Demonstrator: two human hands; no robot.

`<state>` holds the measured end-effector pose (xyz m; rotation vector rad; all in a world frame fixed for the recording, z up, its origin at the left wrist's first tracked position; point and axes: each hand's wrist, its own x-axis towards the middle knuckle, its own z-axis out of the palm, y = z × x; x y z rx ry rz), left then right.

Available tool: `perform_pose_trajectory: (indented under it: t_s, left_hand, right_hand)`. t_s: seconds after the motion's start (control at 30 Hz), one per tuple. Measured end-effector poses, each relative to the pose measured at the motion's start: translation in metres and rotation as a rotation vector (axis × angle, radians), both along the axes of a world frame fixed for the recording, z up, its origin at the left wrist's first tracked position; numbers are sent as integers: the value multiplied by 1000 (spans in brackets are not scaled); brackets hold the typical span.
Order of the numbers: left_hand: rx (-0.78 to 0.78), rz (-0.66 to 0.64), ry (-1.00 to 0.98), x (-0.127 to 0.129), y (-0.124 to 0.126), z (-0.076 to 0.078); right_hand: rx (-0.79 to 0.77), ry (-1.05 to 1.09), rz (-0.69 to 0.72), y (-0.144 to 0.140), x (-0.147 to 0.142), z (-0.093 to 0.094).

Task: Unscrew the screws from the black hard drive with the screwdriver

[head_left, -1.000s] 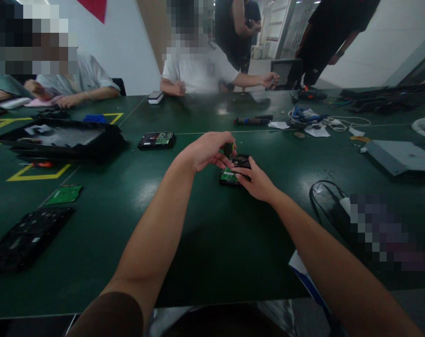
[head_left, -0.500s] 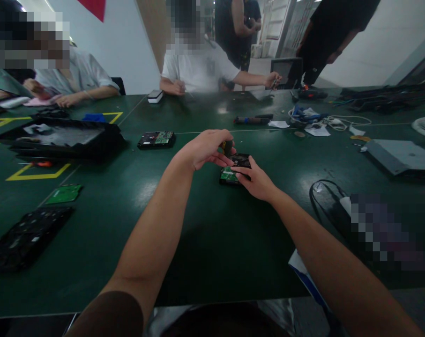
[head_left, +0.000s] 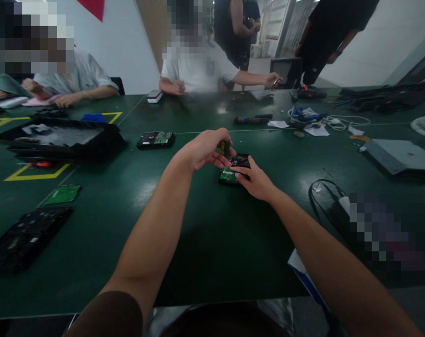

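A hard drive (head_left: 228, 176) with a green circuit board lies on the green table in front of me. My left hand (head_left: 209, 149) is closed round the black and yellow handle of a short screwdriver (head_left: 225, 148), held upright over the drive; its tip is hidden behind my fingers. My right hand (head_left: 257, 180) grips the drive from the right, its fingers lying across the top and near side.
Another hard drive (head_left: 155, 140) lies farther left. A black tray (head_left: 103, 138), a green circuit board (head_left: 63, 194) and a black slatted part (head_left: 27, 238) are on the left. On the right are a grey metal box (head_left: 402, 156) and cables (head_left: 333, 122). Co-workers sit opposite.
The screwdriver handle has turned a little in my left fingers, with more of its yellow marking showing. My right hand and the hard drive have stayed in place.
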<state>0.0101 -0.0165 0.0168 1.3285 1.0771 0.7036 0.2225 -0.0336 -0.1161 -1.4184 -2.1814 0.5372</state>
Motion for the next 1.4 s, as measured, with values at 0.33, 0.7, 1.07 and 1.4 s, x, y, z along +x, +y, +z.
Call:
perform_pose_trajectory:
  t_s: [0.33, 0.7, 1.07, 1.4]
  left_hand:
    - [9, -22, 31, -1, 1, 0]
    - [64, 20, 65, -3, 3, -2]
    - [61, -41, 71, 0, -3, 0]
    - [113, -55, 72, -3, 2, -3]
  right_hand:
    - [11, -10, -8, -1, 0, 1]
    - [-1, -18, 1, -2, 0, 4]
    - [23, -17, 13, -1, -1, 3]
    - [15, -22, 3, 0, 1, 0]
